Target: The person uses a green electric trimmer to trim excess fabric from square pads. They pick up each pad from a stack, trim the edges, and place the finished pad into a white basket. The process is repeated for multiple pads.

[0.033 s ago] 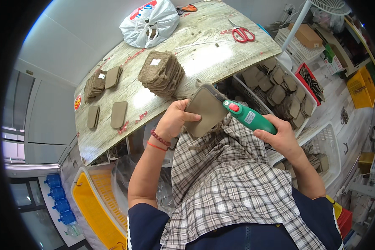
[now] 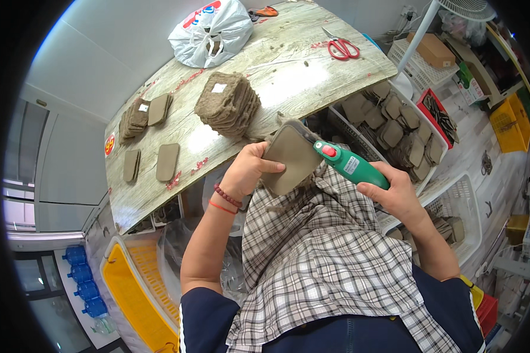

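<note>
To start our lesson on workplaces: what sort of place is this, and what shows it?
Probably a small workshop: a green handheld tool at the edge of a brown pad, a stack of fuzzy-edged pads and a heap of similar pads.

Tool (image 2: 362,170) — green (red button (image 2: 329,151))

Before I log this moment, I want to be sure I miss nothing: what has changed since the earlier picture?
Very little: the green handheld tool with a red button, in the right hand, has shifted a touch left. Nothing was taken hold of or let go. The left hand still holds the brown rounded rectangular pad; the fuzzy brown stack and red-handled scissors stayed put.
</note>
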{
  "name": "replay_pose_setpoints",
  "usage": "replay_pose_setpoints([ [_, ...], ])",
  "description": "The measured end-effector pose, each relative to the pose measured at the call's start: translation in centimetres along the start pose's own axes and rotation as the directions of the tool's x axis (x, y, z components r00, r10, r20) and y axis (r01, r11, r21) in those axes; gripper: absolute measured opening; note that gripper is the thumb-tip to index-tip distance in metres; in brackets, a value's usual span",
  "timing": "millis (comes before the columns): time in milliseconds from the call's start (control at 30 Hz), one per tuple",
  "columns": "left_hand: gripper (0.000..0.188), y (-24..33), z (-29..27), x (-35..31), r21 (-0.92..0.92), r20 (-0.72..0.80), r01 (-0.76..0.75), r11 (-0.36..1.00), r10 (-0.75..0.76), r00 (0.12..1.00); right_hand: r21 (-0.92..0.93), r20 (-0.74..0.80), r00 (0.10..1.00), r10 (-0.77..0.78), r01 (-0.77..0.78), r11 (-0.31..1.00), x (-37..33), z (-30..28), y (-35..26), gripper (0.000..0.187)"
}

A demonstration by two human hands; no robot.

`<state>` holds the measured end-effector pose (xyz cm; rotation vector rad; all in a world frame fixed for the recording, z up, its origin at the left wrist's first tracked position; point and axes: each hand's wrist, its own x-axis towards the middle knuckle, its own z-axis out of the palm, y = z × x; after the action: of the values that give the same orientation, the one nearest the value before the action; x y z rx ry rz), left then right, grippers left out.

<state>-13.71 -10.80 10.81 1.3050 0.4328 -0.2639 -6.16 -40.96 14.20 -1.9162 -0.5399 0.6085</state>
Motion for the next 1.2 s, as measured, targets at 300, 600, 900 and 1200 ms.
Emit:
replay_pose_setpoints([
  [300, 0.033, -0.1, 0.2, -0.4, 0.086, 0.057, 0.134, 0.987, -0.139, 0.989, 0.231, 0.12, 0.988, 0.098, -0.124, 0.965, 1.7, 1.1, 0.5, 0.031],
  [600, 0.023, 0.6, -2.8, -1.6, 0.122, -0.219, -0.086, 0.989, 0.111, 0.969, 0.2, 0.238, 0.962, 0.132, -0.182, 0.963, 2.0, 0.1, 1.0, 0.033],
  [900, 0.018, 0.6, -3.3, -2.6, -0.09, -0.222, -0.072, 0.993, 0.051, 0.974, 0.216, 0.327, 0.937, 0.122, -0.2, 0.956, 2.5, 0.6, 0.9, 0.037],
  [1200, 0.021, 1.4, -1.7, -2.7, 0.067, -0.166, 0.0, 0.998, 0.011, 0.986, 0.141, 0.325, 0.94, 0.109, -0.162, 0.977, 2.5, 1.2, 0.3, 0.037],
])
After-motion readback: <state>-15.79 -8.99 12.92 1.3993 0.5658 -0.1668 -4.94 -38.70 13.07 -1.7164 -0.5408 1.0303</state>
